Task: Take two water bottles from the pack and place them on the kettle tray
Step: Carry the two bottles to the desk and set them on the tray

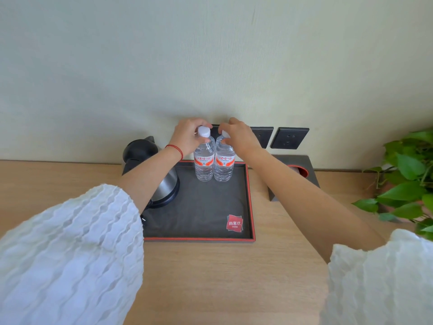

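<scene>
Two clear water bottles with white caps and red-and-white labels stand upright side by side at the back of the kettle tray point(249, 202), a dark tray with a red rim. My left hand point(187, 137) grips the neck of the left bottle point(204, 164), just under its cap. Around the cap and neck of the right bottle point(224, 166) my right hand point(239, 134) is closed. The bottles touch each other. No pack of bottles is in view.
A black and steel kettle point(150, 170) stands on the tray's left part, under my left forearm. A dark holder with a red-rimmed hole point(302, 172) sits right of the tray. Wall sockets point(289, 138) are behind it, and a leafy plant point(407, 179) at the far right.
</scene>
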